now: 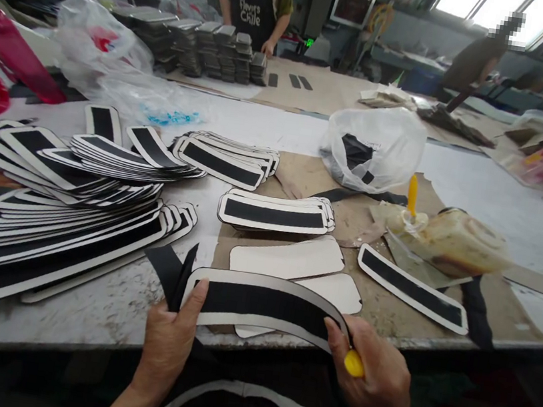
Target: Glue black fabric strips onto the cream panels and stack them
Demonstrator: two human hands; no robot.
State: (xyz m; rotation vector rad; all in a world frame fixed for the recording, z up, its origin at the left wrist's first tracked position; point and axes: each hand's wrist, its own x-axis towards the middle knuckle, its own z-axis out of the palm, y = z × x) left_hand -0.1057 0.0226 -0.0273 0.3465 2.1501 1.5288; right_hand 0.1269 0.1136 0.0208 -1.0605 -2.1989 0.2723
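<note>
Between my hands, a long white panel with a black strip (262, 303) along its middle is held above the table's front edge, bent in a curve. My left hand (169, 337) pinches its left end, thumb on top; dark strips (168, 273) stick up beside that hand. At the other end, my right hand (374, 366) grips the panel with the thumb in front. A yellow handle end (354, 363) pokes out of the same hand; the rest of that tool is hidden. Plain white panels (289, 256) lie just beyond, beside a small stack of black-striped panels (275, 214).
Large stacks of striped panels (70, 229) spread over the left. On the right are a single panel (414, 287), a stained plastic container (468, 241) with a yellow handle (412, 195) nearby, and a plastic bag (375, 144). A person in an apron (253, 5) stands across the table.
</note>
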